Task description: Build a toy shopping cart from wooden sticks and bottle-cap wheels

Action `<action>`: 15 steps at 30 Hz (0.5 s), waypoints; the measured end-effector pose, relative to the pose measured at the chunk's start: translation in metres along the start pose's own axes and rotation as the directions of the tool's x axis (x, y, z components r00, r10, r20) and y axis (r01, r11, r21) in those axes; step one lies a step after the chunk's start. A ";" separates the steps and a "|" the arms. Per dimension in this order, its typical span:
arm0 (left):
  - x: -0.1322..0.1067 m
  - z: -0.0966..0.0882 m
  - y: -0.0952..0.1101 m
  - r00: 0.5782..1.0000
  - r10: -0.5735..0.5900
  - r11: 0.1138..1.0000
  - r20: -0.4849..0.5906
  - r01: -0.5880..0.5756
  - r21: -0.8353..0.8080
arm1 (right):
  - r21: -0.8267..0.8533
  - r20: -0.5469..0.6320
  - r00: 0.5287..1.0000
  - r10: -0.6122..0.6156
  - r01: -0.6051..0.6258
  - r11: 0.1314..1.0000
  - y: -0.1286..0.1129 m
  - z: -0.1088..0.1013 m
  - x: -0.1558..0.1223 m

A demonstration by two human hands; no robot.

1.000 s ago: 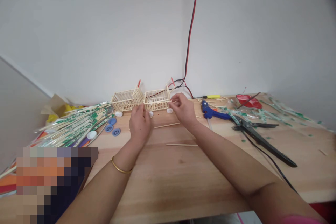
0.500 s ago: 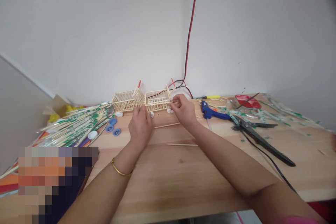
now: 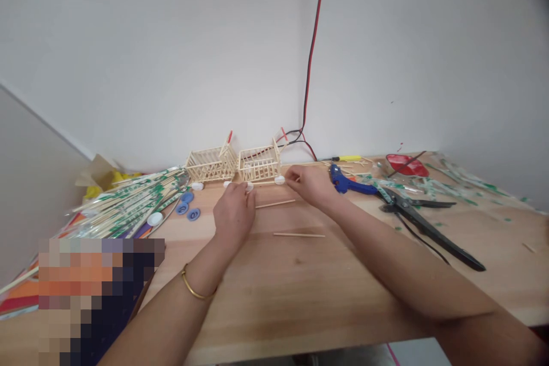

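Observation:
Two small carts built from thin wooden sticks stand by the wall: a left cart (image 3: 210,164) and a right cart (image 3: 259,164), each with a red-tipped handle. White bottle caps sit at their bases. My left hand (image 3: 234,209) is curled at the right cart's front left corner, its fingertips by a white cap (image 3: 249,187). My right hand (image 3: 314,186) has its fingers pinched just right of another white cap (image 3: 279,180). What either hand pinches, if anything, is hidden. Loose sticks, one nearer stick (image 3: 299,235) and one farther stick (image 3: 275,204), lie in front.
Wrapped skewers (image 3: 137,197) are heaped at left, beside blue caps (image 3: 193,215) and a white cap (image 3: 155,219). At right lie a blue glue gun (image 3: 351,184), black-handled shears (image 3: 433,231), a yellow-handled tool (image 3: 348,158) and torn wrappers (image 3: 454,186). Cables hang against the wall.
My right hand has dropped from the right cart's upper front edge to beside its right wheel cap. My left hand has shifted slightly down and right, at the left wheel cap.

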State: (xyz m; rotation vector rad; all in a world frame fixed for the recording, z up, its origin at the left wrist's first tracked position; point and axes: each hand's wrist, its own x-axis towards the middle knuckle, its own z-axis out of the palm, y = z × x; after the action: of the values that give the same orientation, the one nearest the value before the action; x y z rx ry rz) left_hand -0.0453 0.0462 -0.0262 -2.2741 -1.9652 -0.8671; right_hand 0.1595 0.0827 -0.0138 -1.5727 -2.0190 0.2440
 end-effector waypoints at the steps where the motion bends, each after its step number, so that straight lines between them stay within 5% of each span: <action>1: -0.001 -0.001 0.002 1.000 0.008 1.000 0.030 -0.008 -0.002 | -0.041 0.044 0.999 -0.020 0.022 0.999 0.002 -0.005 -0.002; 6: -0.010 -0.001 0.016 0.975 0.064 0.998 0.211 -0.059 -0.030 | -0.141 0.184 0.983 0.018 0.008 0.990 0.017 -0.023 -0.029; 15: -0.022 0.009 0.029 0.875 0.163 0.980 0.456 -0.196 0.025 | -0.093 0.310 0.950 -0.023 0.055 0.994 0.046 -0.022 -0.056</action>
State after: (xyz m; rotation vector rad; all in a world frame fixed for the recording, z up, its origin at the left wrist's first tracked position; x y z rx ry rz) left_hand -0.0161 0.0234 -0.0330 -2.7509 -1.8374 -0.2562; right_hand 0.2180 0.0397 -0.0353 -1.6370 -2.3313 0.4002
